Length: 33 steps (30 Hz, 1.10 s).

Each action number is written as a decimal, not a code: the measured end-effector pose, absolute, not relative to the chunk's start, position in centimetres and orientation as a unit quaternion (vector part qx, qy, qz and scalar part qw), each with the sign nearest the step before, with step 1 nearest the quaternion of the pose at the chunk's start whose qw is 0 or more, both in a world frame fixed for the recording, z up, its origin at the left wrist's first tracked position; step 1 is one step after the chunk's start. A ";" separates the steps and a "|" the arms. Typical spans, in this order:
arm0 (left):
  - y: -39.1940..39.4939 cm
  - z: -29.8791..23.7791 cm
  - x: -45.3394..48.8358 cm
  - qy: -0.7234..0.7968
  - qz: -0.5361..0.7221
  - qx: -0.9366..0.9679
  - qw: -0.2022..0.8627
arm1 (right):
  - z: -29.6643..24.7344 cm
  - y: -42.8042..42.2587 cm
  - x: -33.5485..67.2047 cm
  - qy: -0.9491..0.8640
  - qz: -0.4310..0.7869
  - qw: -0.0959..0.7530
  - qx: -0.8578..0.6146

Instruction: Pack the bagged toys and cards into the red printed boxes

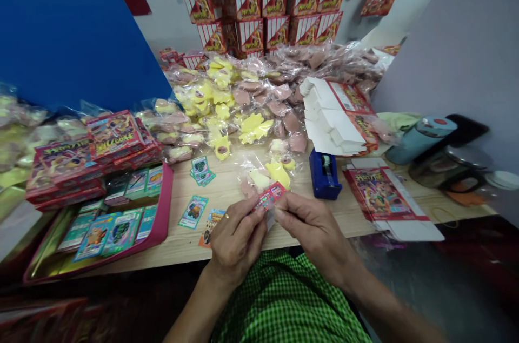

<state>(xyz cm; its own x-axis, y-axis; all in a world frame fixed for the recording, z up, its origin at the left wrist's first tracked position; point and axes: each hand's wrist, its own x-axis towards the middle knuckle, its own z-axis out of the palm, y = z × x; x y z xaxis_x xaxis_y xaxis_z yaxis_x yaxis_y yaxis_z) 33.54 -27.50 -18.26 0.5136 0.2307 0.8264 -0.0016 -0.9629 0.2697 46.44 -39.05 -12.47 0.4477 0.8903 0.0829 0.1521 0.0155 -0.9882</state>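
Note:
My left hand (237, 232), with a ring on one finger, is closed around a small red printed packet (271, 194). My right hand (312, 229) pinches the same packet at its right end, where something clear and shiny shows between the fingers. My fingers cover the packet's lower part. Just beyond it lie yellow and pink pieces in a clear plastic bag (278, 173). Left of my left hand is an orange card (211, 227), partly hidden, and a green-edged card (193, 212). A small fan of cards (201, 170) lies farther back.
A pink-rimmed tin (164, 208) with cards stands left, beside stacked red boxes (115, 135). Bagged yellow shapes (255, 128) and pinkish ones fill the back. Right are a blue tape dispenser (325, 175), flat cartons (330, 116), an unfolded red box (379, 192) and a light-blue flask (421, 138).

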 end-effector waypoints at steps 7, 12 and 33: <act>-27.8 -18.5 33.6 0.108 0.519 0.838 0.131 | -13.5 -38.0 46.1 -0.417 0.327 0.529 -0.663; -27.7 -18.8 33.7 0.099 0.527 0.834 0.130 | -13.6 -37.7 46.1 -0.402 0.302 0.490 -0.711; -25.9 -13.6 34.2 0.119 0.322 0.886 0.312 | -17.8 -37.4 44.6 -0.392 0.216 0.621 -0.643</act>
